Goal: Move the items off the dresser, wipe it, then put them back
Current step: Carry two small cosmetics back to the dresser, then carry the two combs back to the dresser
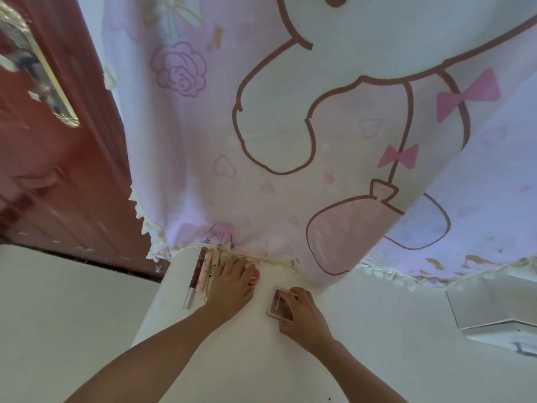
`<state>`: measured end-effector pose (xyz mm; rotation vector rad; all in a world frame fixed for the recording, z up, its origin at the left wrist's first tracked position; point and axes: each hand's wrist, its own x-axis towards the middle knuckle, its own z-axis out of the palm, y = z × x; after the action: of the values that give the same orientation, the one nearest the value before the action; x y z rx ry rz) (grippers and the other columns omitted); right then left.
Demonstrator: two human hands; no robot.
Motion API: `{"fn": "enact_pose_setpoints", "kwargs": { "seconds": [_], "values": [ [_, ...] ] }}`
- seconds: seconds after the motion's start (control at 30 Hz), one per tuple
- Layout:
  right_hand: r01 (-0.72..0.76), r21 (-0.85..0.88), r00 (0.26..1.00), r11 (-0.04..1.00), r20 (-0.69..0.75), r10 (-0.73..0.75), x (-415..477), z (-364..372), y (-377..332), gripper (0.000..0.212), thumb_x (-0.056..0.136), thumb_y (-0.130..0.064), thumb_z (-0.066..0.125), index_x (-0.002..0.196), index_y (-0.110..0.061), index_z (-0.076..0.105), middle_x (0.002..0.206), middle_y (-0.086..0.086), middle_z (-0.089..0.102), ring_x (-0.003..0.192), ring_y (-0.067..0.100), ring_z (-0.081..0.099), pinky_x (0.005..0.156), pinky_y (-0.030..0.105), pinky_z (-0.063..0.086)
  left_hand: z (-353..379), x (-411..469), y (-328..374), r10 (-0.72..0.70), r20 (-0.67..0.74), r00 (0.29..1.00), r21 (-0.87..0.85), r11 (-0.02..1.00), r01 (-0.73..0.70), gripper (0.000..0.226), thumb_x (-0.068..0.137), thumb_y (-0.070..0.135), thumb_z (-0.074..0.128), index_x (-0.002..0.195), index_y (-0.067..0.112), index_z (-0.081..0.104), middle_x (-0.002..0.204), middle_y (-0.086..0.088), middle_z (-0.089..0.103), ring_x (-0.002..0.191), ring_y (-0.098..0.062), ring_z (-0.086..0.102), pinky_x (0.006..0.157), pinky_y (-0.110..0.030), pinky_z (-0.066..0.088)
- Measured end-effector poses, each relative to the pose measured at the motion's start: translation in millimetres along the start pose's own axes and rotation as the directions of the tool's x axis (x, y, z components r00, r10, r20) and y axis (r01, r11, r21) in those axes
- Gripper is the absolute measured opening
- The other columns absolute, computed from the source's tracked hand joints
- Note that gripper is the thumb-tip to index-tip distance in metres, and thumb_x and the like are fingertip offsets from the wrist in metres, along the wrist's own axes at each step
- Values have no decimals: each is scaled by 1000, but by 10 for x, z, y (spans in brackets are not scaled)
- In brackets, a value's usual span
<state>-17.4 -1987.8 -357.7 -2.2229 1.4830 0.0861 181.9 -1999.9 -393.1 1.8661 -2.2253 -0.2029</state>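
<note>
The white dresser top (232,344) runs away from me to a hanging pink cartoon curtain. At its far edge my left hand (232,282) lies with fingers stretched over a small round red item (254,278), touching it. Just left of that hand lie three slim cosmetic tubes (197,277), side by side. My right hand (302,312) grips a small flat compact (280,304) with a dark reddish lid by its right side, low over the dresser top.
The pink curtain (290,141) with frilled hem hangs over the back of the dresser. A red-brown door (58,170) with a metal handle stands at left. A white box (494,309) sits at right. White floor lies on both sides.
</note>
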Motion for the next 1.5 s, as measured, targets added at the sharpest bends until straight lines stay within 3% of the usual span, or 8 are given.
{"fn": "enact_pose_setpoints", "kwargs": {
  "seconds": [0.2,0.3,0.5,0.8,1.07,1.3,1.37,1.5],
  "values": [
    [13,-28,1000,1000,18,-12,164,72,-155,62,83,-25,54,139,-24,29,141,1,27,131,17,24,95,24,40,179,-624,-90,-67,-89,994,-34,997,64,44,79,39,38,117,18,45,111,-8,67,113,-24,42,94,-38,31],
    [9,-38,1000,999,29,-8,216,118,-214,60,83,-23,54,137,-22,31,138,1,28,130,17,24,94,25,41,244,-934,-113,-89,-142,986,-29,996,86,44,96,38,12,115,17,46,113,-11,67,113,-25,42,93,-38,30],
    [3,-75,1000,997,18,-1,257,130,-284,59,85,-23,52,139,-21,28,141,5,25,133,20,22,98,27,40,199,-985,-130,-9,-191,981,26,1000,14,44,76,34,40,109,16,62,113,-11,67,112,-24,43,92,-35,35],
    [4,-72,1000,997,-28,-6,-11,28,-319,59,90,-27,51,141,-22,22,152,7,8,141,22,11,105,31,34,92,-878,-154,0,-110,994,84,996,10,46,73,34,38,98,17,72,107,-8,69,110,-24,42,76,-40,56],
    [37,-102,996,994,-72,-44,-252,-7,-248,63,93,-31,46,145,-22,12,154,6,5,142,21,6,108,31,30,-149,-933,-63,13,-154,988,29,1000,-9,41,74,32,39,112,18,47,107,-8,69,110,-22,44,81,-34,54],
    [169,-146,962,975,-188,-195,-246,-276,-360,53,91,-27,49,139,-16,32,151,12,16,141,23,14,109,31,27,-599,-907,38,-44,-253,966,83,994,67,48,73,31,40,117,15,49,113,-8,65,109,-23,43,75,-36,55],
    [224,-219,925,950,-259,-278,-205,-428,-443,52,85,-26,60,132,-10,45,147,18,26,138,28,24,104,35,37,-835,-880,51,-79,-324,943,100,988,117,47,73,31,40,117,16,50,113,-7,63,106,-23,43,73,-36,55],
    [374,-347,796,860,-356,-489,-146,-602,-595,58,31,-26,90,84,-14,70,94,15,67,88,30,68,58,26,56,-1258,-980,86,-172,-463,870,131,957,259,41,76,32,40,112,16,50,108,-12,66,106,-23,42,71,-41,55]
  ]
}}
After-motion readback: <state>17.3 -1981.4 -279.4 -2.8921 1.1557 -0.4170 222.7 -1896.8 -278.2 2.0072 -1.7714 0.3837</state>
